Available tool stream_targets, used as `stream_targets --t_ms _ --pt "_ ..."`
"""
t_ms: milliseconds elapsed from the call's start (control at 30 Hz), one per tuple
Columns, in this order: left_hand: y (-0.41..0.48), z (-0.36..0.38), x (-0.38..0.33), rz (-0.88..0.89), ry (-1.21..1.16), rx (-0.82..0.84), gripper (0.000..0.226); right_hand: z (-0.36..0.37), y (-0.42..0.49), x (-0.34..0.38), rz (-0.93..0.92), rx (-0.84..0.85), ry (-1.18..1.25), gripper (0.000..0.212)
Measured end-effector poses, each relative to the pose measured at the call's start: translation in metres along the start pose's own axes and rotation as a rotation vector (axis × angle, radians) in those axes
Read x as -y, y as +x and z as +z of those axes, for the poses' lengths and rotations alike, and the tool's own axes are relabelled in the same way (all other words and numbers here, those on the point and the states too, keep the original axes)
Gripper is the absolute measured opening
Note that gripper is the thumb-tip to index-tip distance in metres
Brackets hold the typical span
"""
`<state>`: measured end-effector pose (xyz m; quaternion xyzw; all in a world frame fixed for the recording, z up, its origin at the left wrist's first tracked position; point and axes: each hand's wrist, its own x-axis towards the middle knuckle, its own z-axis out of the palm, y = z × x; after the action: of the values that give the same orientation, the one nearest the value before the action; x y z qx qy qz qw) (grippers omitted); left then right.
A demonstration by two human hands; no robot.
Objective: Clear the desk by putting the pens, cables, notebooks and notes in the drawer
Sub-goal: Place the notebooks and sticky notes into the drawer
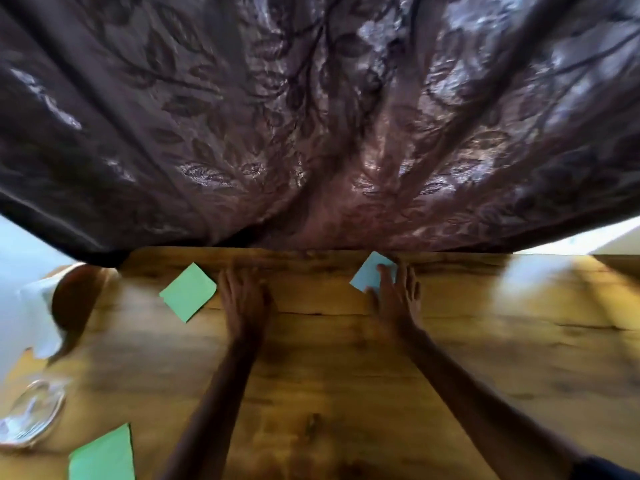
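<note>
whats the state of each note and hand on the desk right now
left hand: open, flat on the desk
right hand: open, fingers on the blue note
blue note: flat, partly covered
far green note: flat, untouched
near green note: flat, untouched, partly out of frame

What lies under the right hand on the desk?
A light blue note lies under the fingers of the right hand, on the wooden desk. Most of it shows. The part beneath the fingers is covered, so anything else under the hand cannot be seen.
</note>
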<state>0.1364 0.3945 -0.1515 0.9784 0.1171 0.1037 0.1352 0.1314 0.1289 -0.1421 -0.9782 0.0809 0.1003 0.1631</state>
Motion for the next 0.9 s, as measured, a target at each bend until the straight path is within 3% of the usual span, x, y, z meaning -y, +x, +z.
stream_targets --t_ms 167,333,433,567,633,767,900 --pt "0.03 0.001 0.054 -0.274 0.022 0.008 0.044 0.028 -0.008 0.051 -0.163 0.006 0.043 0.05" --pt "0.043 -0.013 0.09 -0.446 0.04 0.268 0.092 0.034 0.002 0.093 -0.181 0.108 0.147 0.071" --pt "0.039 -0.018 0.1 -0.432 0.005 0.309 0.093 0.036 0.006 0.103 -0.163 0.115 0.125 0.078" --pt "0.029 -0.027 0.102 -0.36 0.069 0.318 0.113 0.032 0.006 0.104 -0.116 0.157 0.057 0.069" --pt "0.024 -0.028 0.1 -0.32 0.052 0.352 0.109 0.031 0.004 0.102 -0.112 0.183 0.024 0.067" --pt "0.01 -0.029 0.088 -0.305 0.011 0.378 0.069 0.035 -0.007 0.09 -0.125 0.173 0.034 0.068" --pt "-0.014 -0.031 0.072 -0.284 -0.074 0.383 0.082 0.038 -0.027 0.069 -0.099 0.197 0.057 0.067"
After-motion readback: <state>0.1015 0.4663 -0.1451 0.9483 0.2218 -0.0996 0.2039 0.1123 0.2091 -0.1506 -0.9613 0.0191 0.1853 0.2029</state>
